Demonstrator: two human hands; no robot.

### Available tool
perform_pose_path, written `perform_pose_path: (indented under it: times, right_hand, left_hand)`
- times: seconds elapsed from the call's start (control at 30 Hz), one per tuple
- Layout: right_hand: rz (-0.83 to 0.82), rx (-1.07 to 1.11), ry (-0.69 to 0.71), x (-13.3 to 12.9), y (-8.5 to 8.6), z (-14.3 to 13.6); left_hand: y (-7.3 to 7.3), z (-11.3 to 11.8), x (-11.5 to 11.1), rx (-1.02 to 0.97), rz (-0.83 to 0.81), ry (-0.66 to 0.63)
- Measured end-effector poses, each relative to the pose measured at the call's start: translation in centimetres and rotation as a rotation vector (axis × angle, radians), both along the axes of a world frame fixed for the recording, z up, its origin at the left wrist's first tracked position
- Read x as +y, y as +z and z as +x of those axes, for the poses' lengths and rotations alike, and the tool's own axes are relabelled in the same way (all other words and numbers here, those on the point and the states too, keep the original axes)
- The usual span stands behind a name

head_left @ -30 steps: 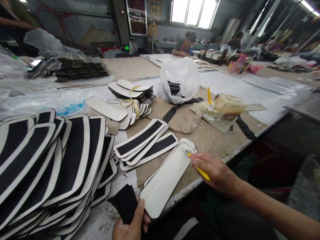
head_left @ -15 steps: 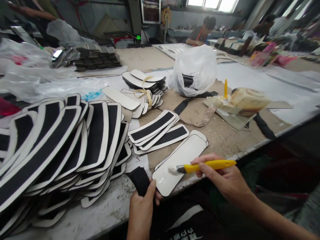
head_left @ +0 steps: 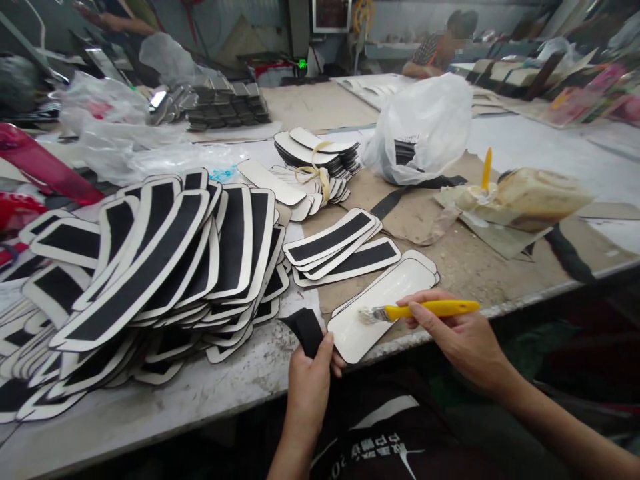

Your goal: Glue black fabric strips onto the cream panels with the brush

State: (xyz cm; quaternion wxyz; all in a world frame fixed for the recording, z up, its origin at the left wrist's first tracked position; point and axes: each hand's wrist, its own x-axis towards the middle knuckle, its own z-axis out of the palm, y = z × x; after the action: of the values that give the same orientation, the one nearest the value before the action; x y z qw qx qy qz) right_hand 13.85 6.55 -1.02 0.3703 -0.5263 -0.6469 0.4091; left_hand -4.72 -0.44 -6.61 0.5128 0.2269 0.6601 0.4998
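Note:
My right hand (head_left: 463, 337) grips a yellow-handled brush (head_left: 440, 308) in its fingers. The bristles rest on the glossy white surface of a long, round-cornered piece (head_left: 350, 337), which lies on similar pieces at the table edge. My left hand (head_left: 311, 383) pinches black strips (head_left: 306, 328) between thumb and fingers, right beside the near end of that white piece. Just behind are several white-bordered pieces with black centres (head_left: 330, 239), fanned over one another. Part of the left fingers is hidden behind the strips.
A large heap of black-and-white pieces (head_left: 235, 247) covers the left side. Farther back are a banded bundle (head_left: 313, 157), a plastic bag (head_left: 425, 127) and a stained container (head_left: 545, 193) beside an upright yellow handle (head_left: 487, 170). Another person (head_left: 440, 47) sits across the table.
The view has swung left and slightly down, bringing a pink bottle and more of the heap into sight. Both hands keep their holds; the brush stays on the white piece.

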Motion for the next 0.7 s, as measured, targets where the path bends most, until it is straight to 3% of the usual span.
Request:
perform_pose_path:
  times: [0.1, 0.2, 0.33, 0.47, 0.7]
  right_hand:
    - [-0.047, 0.067, 0.048, -0.5, 0.4, -0.6]
    - [-0.074, 0.082, 0.087, -0.6, -0.4, -0.9]
    - [0.116, -0.135, 0.008, 1.0, -1.6, 1.5]
    - [0.312, -0.364, -0.081, 3.1, -1.6, 5.2]
    - [0.546, -0.426, -0.048, 4.7, -1.5, 7.7]
  left_hand:
    - [-0.2, 0.0, 0.0, 0.003, 0.013, 0.001]
    - [-0.4, 0.0, -0.1, -0.001, 0.013, 0.006]
    - [-0.3, 0.1, 0.0, -0.004, 0.012, 0.030]
    - [-0.1, 0.2, 0.0, 0.021, -0.008, 0.055]
    - [-0.1, 0.3, 0.1, 0.080, -0.026, 0.035]
